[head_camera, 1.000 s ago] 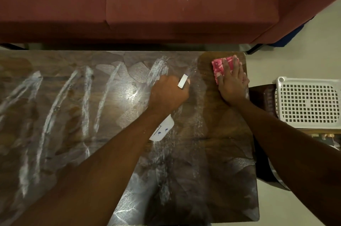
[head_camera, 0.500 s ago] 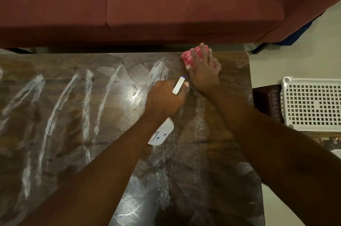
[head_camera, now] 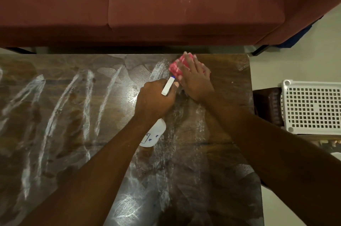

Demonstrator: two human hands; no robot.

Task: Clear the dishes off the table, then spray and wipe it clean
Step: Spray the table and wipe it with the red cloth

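My right hand (head_camera: 195, 80) presses a pink cloth (head_camera: 176, 68), fingers flat, near the far edge of the dark wooden table (head_camera: 55, 115). My left hand (head_camera: 155, 99) grips a white spray bottle (head_camera: 153, 134) just beside it.

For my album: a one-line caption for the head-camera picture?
Right hand presses a pink sponge on the streaky wooden table while the left hand grips a white spray bottle.
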